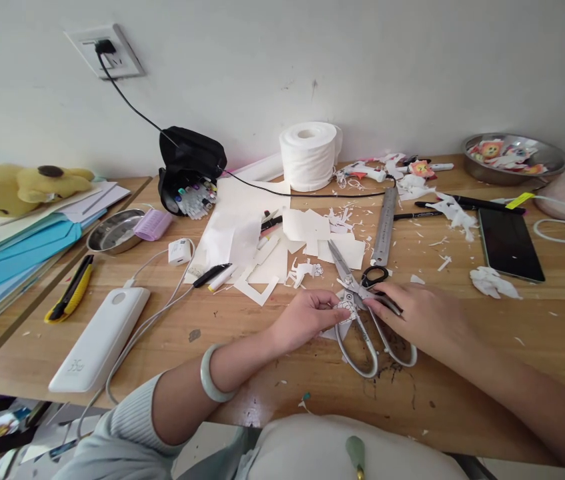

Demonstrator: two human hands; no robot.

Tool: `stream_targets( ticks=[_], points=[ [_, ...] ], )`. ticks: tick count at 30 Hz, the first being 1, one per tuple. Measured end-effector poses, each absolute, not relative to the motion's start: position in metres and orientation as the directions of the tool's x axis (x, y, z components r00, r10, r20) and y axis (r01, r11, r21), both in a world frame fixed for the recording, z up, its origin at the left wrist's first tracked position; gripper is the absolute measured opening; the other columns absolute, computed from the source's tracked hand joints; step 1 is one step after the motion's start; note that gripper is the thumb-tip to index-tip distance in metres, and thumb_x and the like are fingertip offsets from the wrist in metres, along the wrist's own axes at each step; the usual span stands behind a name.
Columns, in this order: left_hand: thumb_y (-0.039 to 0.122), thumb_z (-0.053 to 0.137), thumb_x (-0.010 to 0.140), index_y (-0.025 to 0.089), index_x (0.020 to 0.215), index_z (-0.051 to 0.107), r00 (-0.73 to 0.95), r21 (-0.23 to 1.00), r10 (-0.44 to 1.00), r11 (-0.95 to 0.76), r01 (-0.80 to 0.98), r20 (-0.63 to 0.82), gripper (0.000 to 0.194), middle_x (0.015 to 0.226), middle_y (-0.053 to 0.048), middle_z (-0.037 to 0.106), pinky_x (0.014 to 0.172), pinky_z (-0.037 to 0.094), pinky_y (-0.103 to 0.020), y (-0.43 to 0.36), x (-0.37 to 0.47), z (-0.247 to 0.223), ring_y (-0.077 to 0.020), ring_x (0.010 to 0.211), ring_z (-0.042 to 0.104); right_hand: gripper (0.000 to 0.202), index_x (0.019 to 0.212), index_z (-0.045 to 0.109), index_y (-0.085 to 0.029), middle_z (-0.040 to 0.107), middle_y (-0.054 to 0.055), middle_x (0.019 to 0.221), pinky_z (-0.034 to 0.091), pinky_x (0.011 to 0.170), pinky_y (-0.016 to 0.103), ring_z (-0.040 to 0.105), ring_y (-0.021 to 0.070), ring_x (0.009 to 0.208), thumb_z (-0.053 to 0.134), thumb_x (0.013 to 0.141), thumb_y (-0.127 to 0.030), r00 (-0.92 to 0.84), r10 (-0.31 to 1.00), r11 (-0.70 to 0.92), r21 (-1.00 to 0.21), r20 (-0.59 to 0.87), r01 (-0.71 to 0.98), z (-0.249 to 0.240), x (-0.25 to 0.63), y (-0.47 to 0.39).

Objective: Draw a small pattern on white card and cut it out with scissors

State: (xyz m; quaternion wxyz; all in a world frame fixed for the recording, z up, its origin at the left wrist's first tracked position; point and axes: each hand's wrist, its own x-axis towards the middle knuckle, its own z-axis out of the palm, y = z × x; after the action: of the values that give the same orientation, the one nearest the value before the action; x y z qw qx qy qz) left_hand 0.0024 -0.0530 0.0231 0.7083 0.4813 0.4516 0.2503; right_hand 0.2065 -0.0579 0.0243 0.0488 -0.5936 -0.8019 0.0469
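Note:
My left hand (pixel 307 320) pinches a small paper cutout (pixel 346 309) with a black line drawing between thumb and fingers. My right hand (pixel 425 317) is closed on a small pair of scissors (pixel 375 274) with black handles, whose blades point left toward the cutout. Under both hands, large metal scissors (pixel 369 363) lie on the wooden table with their loops toward me and their tips toward the wall. Beyond my left hand are paper scraps (pixel 307 267) and white paper sheets (pixel 257 220). A metal ruler (pixel 385 227) lies beyond my right hand.
A tissue roll (pixel 309 157) and an open black pen case (pixel 189 173) stand by the wall. At right are a phone (pixel 509 243) and a metal bowl (pixel 517 175) of cutouts. A power bank (pixel 99 340), its cable, and a yellow cutter (pixel 71 293) lie at left.

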Motion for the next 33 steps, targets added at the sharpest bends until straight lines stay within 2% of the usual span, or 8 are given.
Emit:
stream_targets(
  ticks=[3, 7, 12, 21, 24, 28, 30, 33],
  points=[
    [0.042, 0.069, 0.065, 0.015, 0.061, 0.055, 0.475, 0.908, 0.786, 0.414, 0.073, -0.396, 0.031, 0.045, 0.007, 0.044, 0.040, 0.021, -0.020, -0.053, 0.003, 0.021, -0.0036, 0.039, 0.030, 0.042, 0.089, 0.066, -0.020, 0.064, 0.009, 0.088, 0.041, 0.061, 0.029, 0.060, 0.0206, 0.075, 0.039, 0.088, -0.052, -0.421, 0.900, 0.435, -0.315, 0.114, 0.844, 0.024, 0.206, -0.062],
    [0.042, 0.068, 0.066, 0.015, 0.065, 0.057, 0.488, 0.910, 0.779, 0.404, 0.088, -0.393, 0.029, 0.050, 0.005, 0.051, 0.041, 0.023, -0.020, -0.054, 0.003, 0.018, -0.0048, 0.041, 0.036, 0.030, 0.091, 0.063, -0.019, 0.061, 0.007, 0.092, 0.045, 0.066, 0.026, 0.058, 0.0162, 0.077, 0.047, 0.087, -0.045, -0.554, 0.828, 0.512, -0.519, 0.086, 0.685, 0.024, 0.201, -0.068],
    [0.042, 0.066, 0.067, 0.015, 0.062, 0.055, 0.504, 0.925, 0.785, 0.369, 0.087, -0.361, 0.030, 0.046, 0.008, 0.042, 0.042, 0.022, -0.020, -0.054, 0.003, 0.016, -0.0041, 0.041, 0.031, 0.029, 0.083, 0.064, -0.019, 0.061, 0.006, 0.082, 0.043, 0.067, 0.027, 0.056, 0.0152, 0.074, 0.039, 0.093, -0.029, -0.622, 0.773, 0.569, -0.564, 0.120, 0.599, 0.019, 0.198, -0.067],
    [0.046, 0.066, 0.067, 0.015, 0.061, 0.052, 0.506, 0.919, 0.774, 0.376, 0.118, -0.381, 0.034, 0.048, 0.007, 0.043, 0.042, 0.023, -0.019, -0.054, 0.002, 0.017, -0.0040, 0.042, 0.032, 0.026, 0.070, 0.058, -0.018, 0.058, 0.003, 0.067, 0.041, 0.057, 0.024, 0.052, 0.0129, 0.061, 0.042, 0.090, -0.023, -0.575, 0.779, 0.593, -0.592, 0.251, 0.546, 0.024, 0.214, -0.065],
    [0.047, 0.067, 0.066, 0.015, 0.061, 0.050, 0.493, 0.914, 0.775, 0.383, 0.132, -0.396, 0.036, 0.049, 0.007, 0.043, 0.043, 0.024, -0.019, -0.054, 0.001, 0.016, -0.0046, 0.043, 0.033, 0.032, 0.063, 0.053, -0.019, 0.057, 0.001, 0.062, 0.041, 0.056, 0.024, 0.052, 0.0126, 0.057, 0.040, 0.090, -0.028, -0.442, 0.864, 0.495, -0.578, 0.243, 0.649, 0.030, 0.237, -0.064],
    [0.049, 0.066, 0.064, 0.015, 0.061, 0.050, 0.479, 0.909, 0.778, 0.397, 0.129, -0.407, 0.037, 0.048, 0.007, 0.041, 0.041, 0.022, -0.018, -0.053, 0.001, 0.018, -0.0040, 0.042, 0.030, 0.038, 0.057, 0.050, -0.021, 0.055, 0.001, 0.054, 0.040, 0.054, 0.026, 0.052, 0.0145, 0.052, 0.036, 0.089, -0.037, -0.013, 0.945, 0.180, -0.486, 0.328, 0.855, 0.031, 0.297, -0.076],
    [0.048, 0.067, 0.064, 0.016, 0.061, 0.050, 0.471, 0.907, 0.781, 0.403, 0.122, -0.410, 0.036, 0.048, 0.008, 0.040, 0.040, 0.022, -0.018, -0.052, 0.001, 0.020, -0.0038, 0.041, 0.029, 0.032, 0.064, 0.055, -0.020, 0.058, 0.003, 0.058, 0.042, 0.057, 0.028, 0.055, 0.0178, 0.057, 0.036, 0.086, -0.036, 0.218, 0.890, -0.038, -0.413, 0.399, 0.910, 0.026, 0.339, -0.089],
    [0.047, 0.066, 0.064, 0.016, 0.062, 0.050, 0.461, 0.910, 0.789, 0.394, 0.127, -0.406, 0.035, 0.046, 0.008, 0.040, 0.039, 0.022, -0.018, -0.052, 0.001, 0.022, -0.0039, 0.040, 0.029, 0.031, 0.066, 0.053, -0.020, 0.062, 0.011, 0.068, 0.043, 0.074, 0.036, 0.059, 0.0253, 0.073, 0.029, 0.082, -0.029, 0.330, 0.690, -0.244, -0.222, 0.644, 0.944, 0.014, 0.410, -0.112]
  ],
)
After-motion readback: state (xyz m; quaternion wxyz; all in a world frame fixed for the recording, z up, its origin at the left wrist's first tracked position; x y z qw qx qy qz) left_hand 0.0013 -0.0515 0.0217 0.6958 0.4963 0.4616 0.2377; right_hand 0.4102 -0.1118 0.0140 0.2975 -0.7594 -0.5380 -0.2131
